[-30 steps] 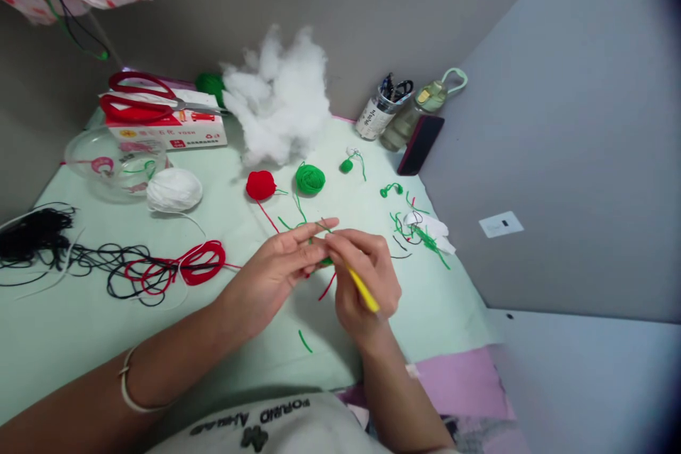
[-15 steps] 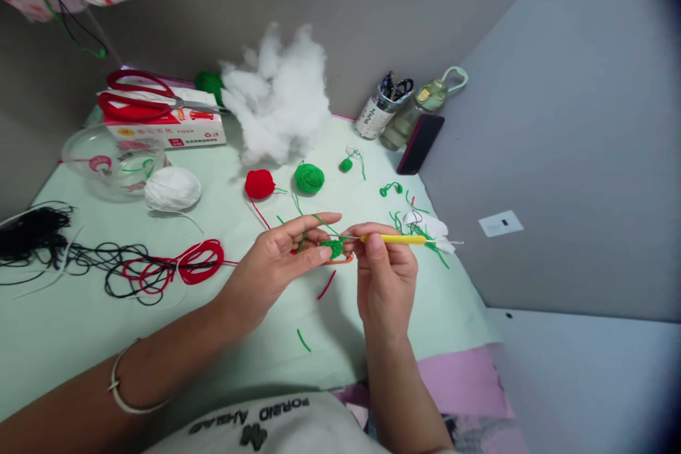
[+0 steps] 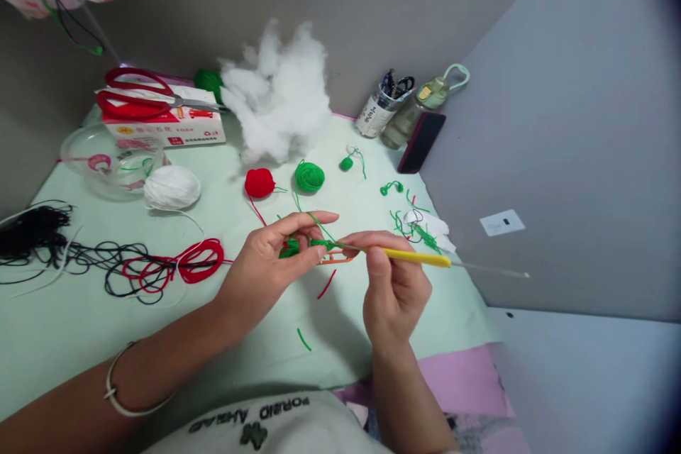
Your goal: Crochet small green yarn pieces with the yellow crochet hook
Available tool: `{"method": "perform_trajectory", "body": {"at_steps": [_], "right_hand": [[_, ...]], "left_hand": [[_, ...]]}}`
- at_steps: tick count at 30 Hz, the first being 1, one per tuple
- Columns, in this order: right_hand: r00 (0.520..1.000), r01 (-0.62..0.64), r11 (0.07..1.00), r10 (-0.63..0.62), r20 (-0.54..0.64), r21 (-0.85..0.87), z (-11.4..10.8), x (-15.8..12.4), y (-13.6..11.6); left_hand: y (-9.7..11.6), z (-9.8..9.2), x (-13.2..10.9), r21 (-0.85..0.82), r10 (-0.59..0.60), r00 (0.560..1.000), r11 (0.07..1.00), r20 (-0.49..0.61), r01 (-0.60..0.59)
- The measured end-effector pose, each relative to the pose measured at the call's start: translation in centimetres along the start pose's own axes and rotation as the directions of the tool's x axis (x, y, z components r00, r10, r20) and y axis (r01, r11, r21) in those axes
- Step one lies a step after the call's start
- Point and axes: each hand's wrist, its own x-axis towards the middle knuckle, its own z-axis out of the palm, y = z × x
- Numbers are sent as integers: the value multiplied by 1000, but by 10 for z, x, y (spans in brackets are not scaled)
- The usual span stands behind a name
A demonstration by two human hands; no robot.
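Observation:
My left hand [image 3: 277, 255] pinches a small green crochet piece [image 3: 320, 244] between thumb and fingers, its index finger stretched out with green yarn running over it. An orange stitch marker [image 3: 340, 258] hangs at the piece's edge. In my right hand [image 3: 396, 284] is a crochet hook with a yellow handle [image 3: 415, 255], gripped between thumb and fingers; its metal tip meets the green piece. The yarn leads back to a green yarn ball [image 3: 309, 177] on the table. A red ball-shaped piece [image 3: 259, 184] sits to its left.
White stuffing [image 3: 281, 96] is heaped at the back. Red-handled scissors [image 3: 138, 96] lie on a box [image 3: 186, 129] at back left, near a white yarn ball [image 3: 173, 187]. Black cords [image 3: 32, 234] spread on the left. A phone [image 3: 422, 142] and bottle [image 3: 404, 120] stand at back right.
My right hand has moved slightly right and down, and the hook's handle end now tilts lower. More of the green piece shows left of my left thumb.

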Motion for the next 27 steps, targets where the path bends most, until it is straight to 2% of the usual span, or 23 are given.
{"method": "perform_trajectory", "body": {"at_steps": [3, 7, 9, 11, 14, 18, 21, 24, 25, 27], "right_hand": [[983, 175, 979, -169, 71, -101, 0, -2, 1], [948, 318, 934, -306, 92, -165, 1, -4, 6], [915, 403, 889, -393, 86, -220, 2, -4, 10], [882, 469, 841, -461, 98, -269, 3, -4, 13], [899, 436, 867, -430, 81, -240, 3, -2, 16], [935, 355, 917, -352, 53, -181, 2, -3, 16], [910, 412, 862, -404, 91, -295, 3, -9, 19], [866, 493, 775, -480, 138, -396, 2, -14, 20], [874, 480, 792, -469, 127, -376, 2, -13, 19], [935, 352, 909, -354, 30, -225, 2, -9, 15]], "left_hand": [[-1, 2, -2, 88, 93, 994, 992, -55, -88], [-2, 7, -6, 189, 220, 968, 962, -120, -195], [-3, 9, -7, 167, 210, 969, 968, -132, -187], [-3, 10, -8, 84, 132, 985, 989, -107, -123], [-2, 9, -6, 1, 29, 998, 1000, -47, -29], [2, 6, -5, 4, 7, 999, 1000, -48, -7], [4, 3, -3, -144, -55, 999, 988, 1, 54], [5, 0, 1, -302, -178, 973, 929, 147, 215], [5, -1, 3, -333, -210, 959, 905, 190, 264], [7, -3, 6, -367, -231, 949, 881, 215, 298]]}}
